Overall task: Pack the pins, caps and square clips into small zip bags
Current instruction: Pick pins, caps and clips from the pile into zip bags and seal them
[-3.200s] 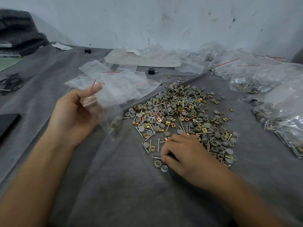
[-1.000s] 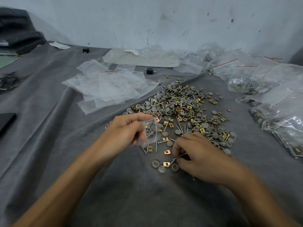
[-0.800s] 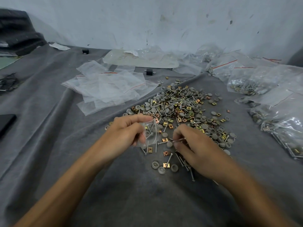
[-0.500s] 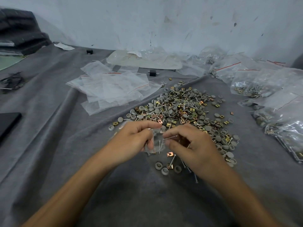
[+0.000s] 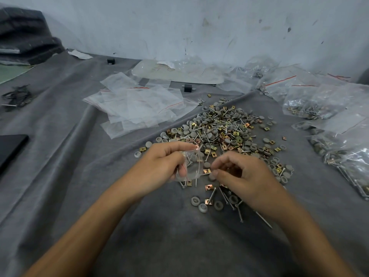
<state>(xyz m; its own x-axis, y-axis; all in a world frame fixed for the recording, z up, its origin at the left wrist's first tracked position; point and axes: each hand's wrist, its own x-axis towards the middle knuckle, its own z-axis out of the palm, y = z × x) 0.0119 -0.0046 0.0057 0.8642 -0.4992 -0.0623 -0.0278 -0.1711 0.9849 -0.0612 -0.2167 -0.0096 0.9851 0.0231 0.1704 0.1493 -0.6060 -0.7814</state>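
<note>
The left hand [image 5: 165, 166] pinches a small zip bag [image 5: 192, 166] between thumb and fingers, held just above the grey cloth [image 5: 169, 236]. The bag's mouth edge runs roughly 12 to 6 o'clock, and the opening faces 3 o'clock. The right hand [image 5: 247, 176] has curled fingers, their tips pressed together at that mouth; what they pinch is too small to tell.

The mixed pile [image 5: 219, 130] of pins, caps and square clips lies at 12 to 2 o'clock. Loose pins [image 5: 239, 211] and caps [image 5: 196, 200] lie at 5 o'clock. Empty bags [image 5: 137, 104] lie at 11 o'clock, filled bags [image 5: 311, 100] at 2 o'clock. The wall [image 5: 199, 27] closes off 12 o'clock. Bare cloth lies at 6 to 9 o'clock.
</note>
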